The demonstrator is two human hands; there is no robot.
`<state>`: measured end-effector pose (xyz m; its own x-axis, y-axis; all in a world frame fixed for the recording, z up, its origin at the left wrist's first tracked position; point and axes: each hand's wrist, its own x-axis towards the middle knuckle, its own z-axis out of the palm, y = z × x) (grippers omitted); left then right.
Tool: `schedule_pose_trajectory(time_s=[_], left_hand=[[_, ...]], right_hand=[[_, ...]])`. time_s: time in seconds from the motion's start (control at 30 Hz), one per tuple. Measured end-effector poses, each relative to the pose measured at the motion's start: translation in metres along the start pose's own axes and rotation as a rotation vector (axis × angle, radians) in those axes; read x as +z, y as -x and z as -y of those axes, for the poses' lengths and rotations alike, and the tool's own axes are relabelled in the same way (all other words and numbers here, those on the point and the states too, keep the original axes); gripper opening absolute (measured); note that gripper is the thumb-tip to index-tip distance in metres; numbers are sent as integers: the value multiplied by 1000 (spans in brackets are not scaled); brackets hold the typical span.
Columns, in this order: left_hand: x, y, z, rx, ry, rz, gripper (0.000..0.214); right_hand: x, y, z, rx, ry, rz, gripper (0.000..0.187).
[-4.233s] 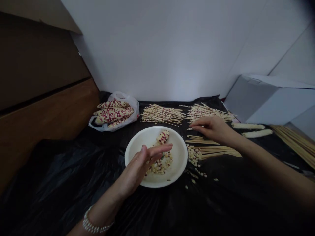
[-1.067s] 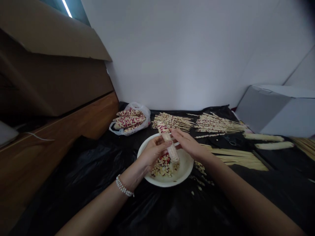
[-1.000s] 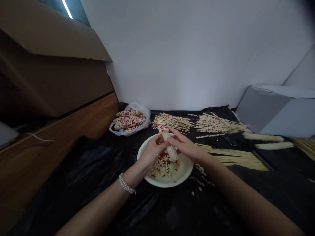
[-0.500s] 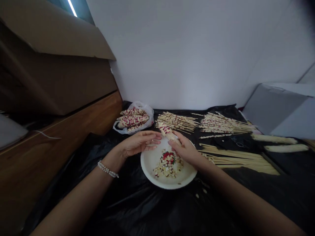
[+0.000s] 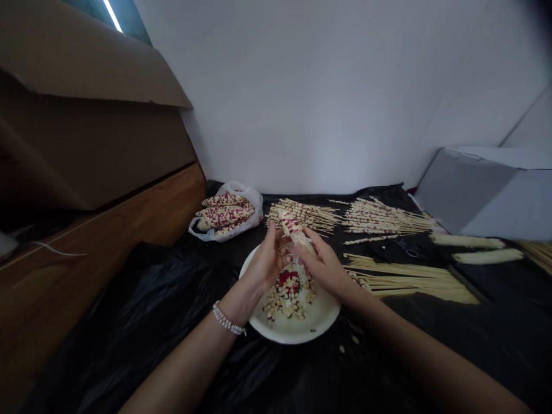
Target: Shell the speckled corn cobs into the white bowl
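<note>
R hand [image 5: 322, 263] gripping corn cob [image 5: 292, 226] w/ purple/cream top, paler below; L hand [image 5: 264, 263]: grip unclear.

Light is dim overall, with a soft glow on the wall [image 5: 340, 138] behind the bowl [image 5: 297, 335]. Bright strip [image 5: 112, 16] glares high to the bowl's left; carton [image 5: 116, 146] left of the bowl is shadowed.
</note>
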<state>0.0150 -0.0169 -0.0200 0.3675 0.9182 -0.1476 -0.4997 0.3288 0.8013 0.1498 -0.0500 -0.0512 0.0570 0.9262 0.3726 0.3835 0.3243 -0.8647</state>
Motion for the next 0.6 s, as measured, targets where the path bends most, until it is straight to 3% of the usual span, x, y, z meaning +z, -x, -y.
schedule_pose_trajectory(time_s=[0.23, 0.47, 0.6], left_hand=[[-12, 5, 1, 60, -73, 101, 27], [-6, 11, -1, 36, 24, 210, 22], [-4, 12, -5, -26, 106, 213, 18]], right_hand=[[1, 3, 13, 11, -42, 64, 58], [-1, 5, 18, 33, -146, 61, 53], [-1, 6, 18, 12, -144, 65, 54]])
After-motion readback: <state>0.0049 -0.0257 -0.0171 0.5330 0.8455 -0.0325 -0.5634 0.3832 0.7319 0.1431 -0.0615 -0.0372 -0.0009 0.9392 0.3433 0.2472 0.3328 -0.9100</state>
